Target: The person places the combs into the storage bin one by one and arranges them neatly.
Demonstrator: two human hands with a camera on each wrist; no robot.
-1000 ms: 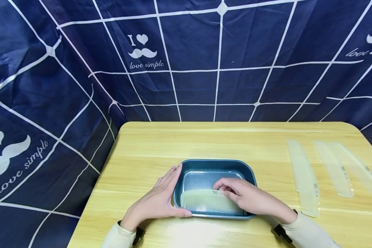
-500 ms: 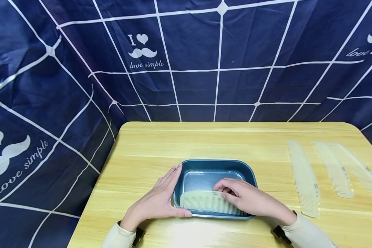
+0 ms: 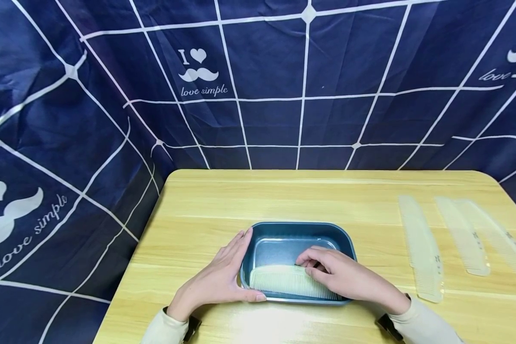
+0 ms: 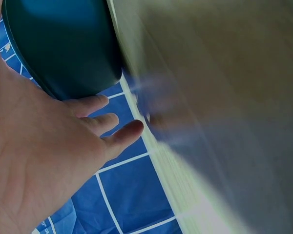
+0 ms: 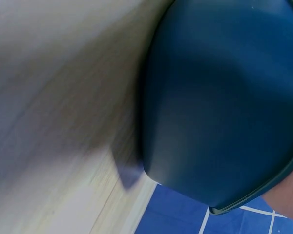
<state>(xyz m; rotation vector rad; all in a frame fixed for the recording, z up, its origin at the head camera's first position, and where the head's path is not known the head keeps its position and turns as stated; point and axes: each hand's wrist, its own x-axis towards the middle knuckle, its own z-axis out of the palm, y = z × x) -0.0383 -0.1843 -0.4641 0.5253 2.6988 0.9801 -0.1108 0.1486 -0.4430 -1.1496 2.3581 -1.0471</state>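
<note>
A dark teal rectangular box (image 3: 298, 229) stands on the table, its top uncovered. In it, along the near wall, is a pale translucent comb (image 3: 284, 278), teeth toward the near side. My right hand (image 3: 333, 270) reaches over the box's right side and pinches the comb near its right end; the fingertips are partly hidden. My left hand (image 3: 221, 279) steadies the box's left side, fingers straight along the wall and thumb on the near rim. From the left wrist view, its fingers (image 4: 102, 124) are extended beside the box wall (image 4: 73, 58). The right wrist view shows mostly the box's outer wall (image 5: 210, 107).
Three similar pale combs lie to the right on the wooden table (image 3: 223, 196): one nearer comb (image 3: 421, 248), a middle comb (image 3: 462, 236) and a far-right comb (image 3: 499, 239). A dark blue patterned cloth (image 3: 266, 119) hangs behind and at the left.
The comb's upper edge has sunk slightly in the box, with the right hand still pinching it and its thumb shifted a little left. The left hand and box have stayed put.
</note>
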